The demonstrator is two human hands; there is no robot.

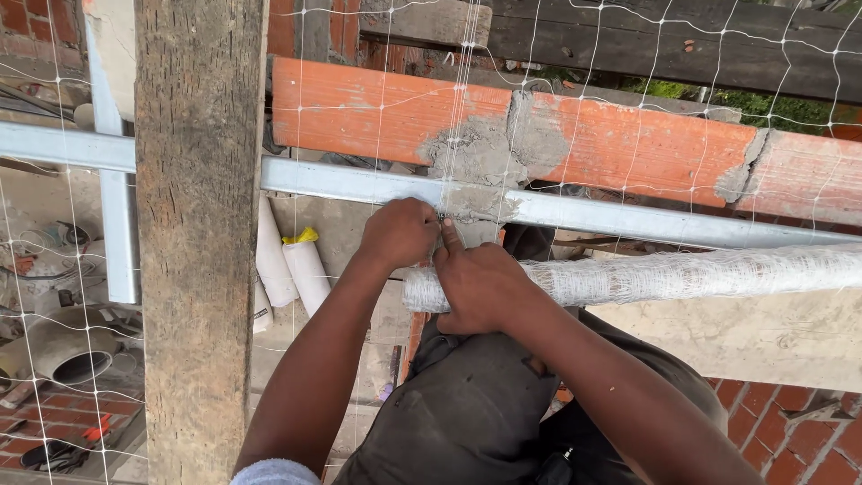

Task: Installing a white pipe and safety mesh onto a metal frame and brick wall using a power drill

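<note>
Netting roll, the long white bundle of mesh, lies across my view just under the galvanised metal rail, its near end under my right hand and the rest running off the right edge of the frame. Its long axis is nearly level, rising slightly to the right and almost parallel with the rail; the free end points left, toward the upright wooden post.

Above the rail runs the course of orange bricks with grey mortar bulging at the joints. A sheet of thin white mesh hangs across the whole scene.

My right hand is clamped down over the roll's end, index finger stretched up to the rail's lower edge. My left hand is clenched at that same edge, fingertips pinched together; I judge they hold a strand of net or a tie, but it's too fine for me to make out.

To do this well, I'd keep the roll pressed against my lap so it can't unwind, pull the strand snug along the rail before fixing it, and work right where the mortar lump gives the line something to catch on. Keeping the roll parallel to the rail should stop the net skewing.
</note>
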